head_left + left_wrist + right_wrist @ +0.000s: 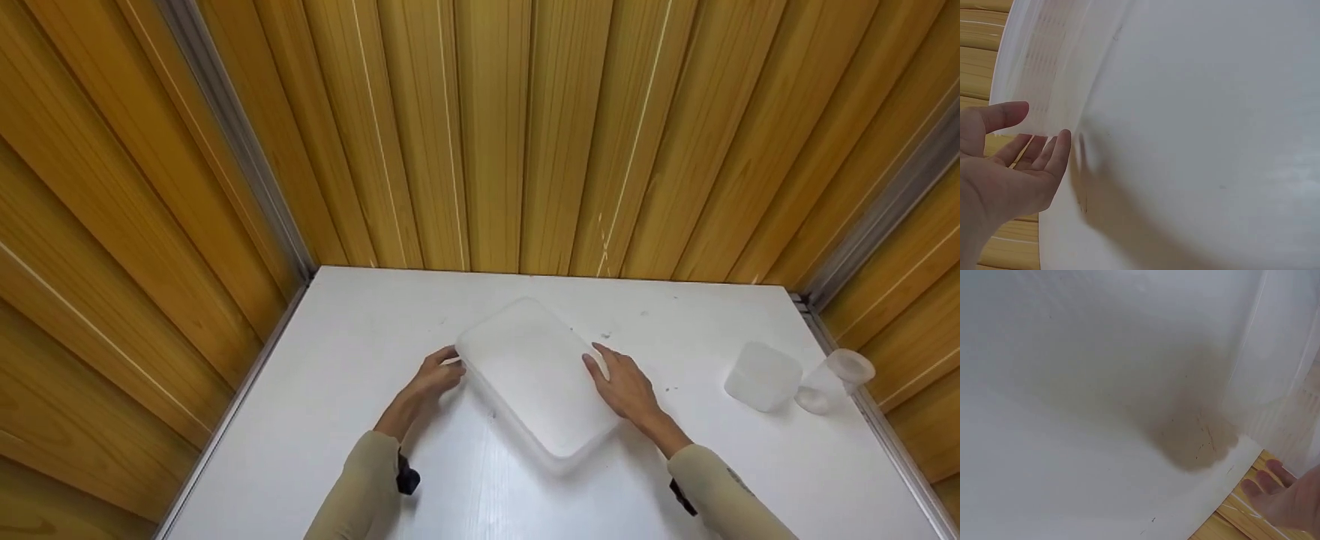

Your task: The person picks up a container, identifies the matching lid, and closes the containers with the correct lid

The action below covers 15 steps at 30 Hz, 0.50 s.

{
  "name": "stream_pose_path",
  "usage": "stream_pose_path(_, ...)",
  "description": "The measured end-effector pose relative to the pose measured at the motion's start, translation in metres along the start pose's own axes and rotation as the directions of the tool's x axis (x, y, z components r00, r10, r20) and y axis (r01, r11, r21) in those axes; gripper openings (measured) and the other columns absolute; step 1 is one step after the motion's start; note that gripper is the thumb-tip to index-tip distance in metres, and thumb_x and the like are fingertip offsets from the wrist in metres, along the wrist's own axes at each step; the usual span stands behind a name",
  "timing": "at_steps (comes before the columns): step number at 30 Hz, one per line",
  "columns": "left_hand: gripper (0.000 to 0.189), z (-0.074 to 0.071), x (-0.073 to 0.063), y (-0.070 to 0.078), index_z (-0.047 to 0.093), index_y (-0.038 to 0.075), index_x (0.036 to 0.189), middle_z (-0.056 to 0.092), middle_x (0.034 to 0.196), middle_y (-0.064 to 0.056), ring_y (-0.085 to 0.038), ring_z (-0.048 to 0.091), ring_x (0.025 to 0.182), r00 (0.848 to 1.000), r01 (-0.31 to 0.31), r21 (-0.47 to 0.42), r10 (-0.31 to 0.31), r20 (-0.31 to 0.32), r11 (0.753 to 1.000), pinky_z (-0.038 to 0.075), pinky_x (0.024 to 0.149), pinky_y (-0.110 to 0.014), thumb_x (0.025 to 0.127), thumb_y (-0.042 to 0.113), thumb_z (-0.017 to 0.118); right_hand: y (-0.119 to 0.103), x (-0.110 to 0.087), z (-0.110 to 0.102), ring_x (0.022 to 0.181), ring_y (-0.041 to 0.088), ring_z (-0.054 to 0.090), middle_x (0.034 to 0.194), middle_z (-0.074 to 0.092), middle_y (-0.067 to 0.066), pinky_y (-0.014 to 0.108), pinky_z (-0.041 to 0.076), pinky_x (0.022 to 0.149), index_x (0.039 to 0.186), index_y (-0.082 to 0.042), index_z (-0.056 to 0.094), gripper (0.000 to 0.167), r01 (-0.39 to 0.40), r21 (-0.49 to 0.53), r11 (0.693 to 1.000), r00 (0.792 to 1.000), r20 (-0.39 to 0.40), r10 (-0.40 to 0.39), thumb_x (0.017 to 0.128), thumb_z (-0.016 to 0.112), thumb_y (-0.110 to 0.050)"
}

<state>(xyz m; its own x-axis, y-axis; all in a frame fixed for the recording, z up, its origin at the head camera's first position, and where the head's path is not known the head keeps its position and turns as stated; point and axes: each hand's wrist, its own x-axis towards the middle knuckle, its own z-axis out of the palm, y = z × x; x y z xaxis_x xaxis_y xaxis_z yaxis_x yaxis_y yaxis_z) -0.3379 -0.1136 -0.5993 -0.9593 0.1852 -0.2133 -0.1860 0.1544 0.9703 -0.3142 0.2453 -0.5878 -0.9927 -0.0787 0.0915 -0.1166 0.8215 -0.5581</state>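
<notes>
A translucent white rectangular plastic container [536, 375] is turned diagonally over the white table, between my two hands. My left hand [433, 375] is at its left corner. In the left wrist view, the thumb [1013, 114] lies against the ribbed container wall [1044, 62] while the other fingers curl below its edge. At the right side, my right hand [626, 386] holds the container's edge, thumb toward the top face. Part of that hand shows in the right wrist view, its fingers [1268, 484] bent near the container's wall [1269, 343]; the thumb is hidden there.
A smaller square translucent container [763, 376] stands at the right of the table [360, 330]. Beside it, near the right edge, is a clear cylindrical container [832, 381]. Wood-patterned walls [487, 135] rise behind the table and along both sides.
</notes>
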Motion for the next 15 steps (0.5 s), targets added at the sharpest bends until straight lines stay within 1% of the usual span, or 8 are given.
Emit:
stream_pose_path(4,0.056,-0.007,-0.005,0.000,0.049,-0.004,0.147,0.050,0.147,-0.025,-0.045,0.049,0.140,0.999,-0.012,0.007,0.013,-0.050,1.000,0.046,0.112,-0.054,0.092,0.003,0.059,0.000,0.009,0.001,0.144,0.040,0.044,0.152,0.053,0.019,0.058,0.034,0.119,0.150,-0.012,0.051,0.059,0.098,0.089,0.991,0.995,-0.039,-0.095,0.109,0.036,-0.051)
stream_pose_path(6,0.056,-0.011,-0.007,0.000,0.051,-0.002,0.146,0.053,0.141,-0.023,-0.043,0.053,0.135,0.998,-0.025,0.035,0.028,-0.064,0.999,0.050,0.108,-0.052,0.092,0.003,0.063,0.001,0.013,0.002,0.141,0.037,0.050,0.148,0.058,0.015,0.055,0.036,0.119,0.145,-0.011,0.058,0.050,0.169,0.130,0.977,0.983,-0.095,-0.157,0.109,0.042,-0.043)
stream_pose_path(7,0.057,-0.012,-0.008,-0.001,0.051,-0.001,0.146,0.054,0.139,-0.023,-0.042,0.055,0.132,0.997,-0.032,0.058,0.036,-0.071,0.998,0.051,0.106,-0.051,0.091,0.004,0.065,0.002,0.014,0.003,0.139,0.036,0.053,0.145,0.061,0.014,0.053,0.039,0.118,0.141,-0.010,0.062,0.044,0.220,0.142,0.965,0.970,-0.134,-0.202,0.109,0.046,-0.037)
stream_pose_path(9,0.062,-0.013,-0.010,-0.002,0.051,0.002,0.148,0.054,0.135,-0.022,-0.040,0.057,0.129,0.996,-0.043,0.105,0.051,-0.078,0.994,0.053,0.104,-0.049,0.089,0.005,0.071,0.004,0.017,0.005,0.130,0.033,0.061,0.137,0.068,0.012,0.050,0.046,0.112,0.130,-0.007,0.070,0.033,0.345,0.131,0.929,0.923,-0.226,-0.310,0.106,0.056,-0.024)
stream_pose_path(11,0.072,-0.012,-0.012,-0.003,0.048,0.004,0.151,0.052,0.137,-0.022,-0.041,0.056,0.130,0.995,-0.050,0.164,0.063,-0.080,0.985,0.052,0.104,-0.050,0.086,0.009,0.078,0.006,0.018,0.007,0.121,0.032,0.068,0.127,0.073,0.012,0.049,0.053,0.104,0.119,-0.003,0.075,0.023,0.478,0.081,0.875,0.848,-0.302,-0.435,0.100,0.064,-0.011)
stream_pose_path(13,0.081,-0.010,-0.014,-0.005,0.044,0.004,0.153,0.050,0.141,-0.022,-0.041,0.053,0.134,0.995,-0.040,0.204,0.058,-0.082,0.978,0.049,0.109,-0.052,0.083,0.014,0.083,0.008,0.017,0.008,0.114,0.031,0.072,0.120,0.075,0.013,0.048,0.057,0.095,0.110,0.000,0.078,0.019,0.576,0.003,0.817,0.768,-0.343,-0.541,0.094,0.068,-0.003)
stream_pose_path(14,0.085,-0.010,-0.015,-0.007,0.041,0.005,0.154,0.049,0.144,-0.022,-0.042,0.051,0.136,0.995,-0.041,0.210,0.058,-0.076,0.977,0.046,0.111,-0.054,0.082,0.016,0.084,0.009,0.016,0.009,0.113,0.030,0.073,0.119,0.076,0.013,0.047,0.058,0.093,0.109,0.001,0.078,0.018,0.600,-0.038,0.799,0.743,-0.345,-0.574,0.093,0.070,-0.002)
stream_pose_path(15,0.089,-0.009,-0.016,-0.008,0.038,0.005,0.156,0.047,0.148,-0.022,-0.043,0.048,0.139,0.996,-0.040,0.210,0.055,-0.065,0.977,0.043,0.114,-0.055,0.081,0.019,0.085,0.008,0.014,0.009,0.114,0.030,0.072,0.119,0.075,0.014,0.047,0.058,0.092,0.110,0.001,0.078,0.020,0.608,-0.073,0.791,0.733,-0.332,-0.594,0.092,0.070,-0.004)
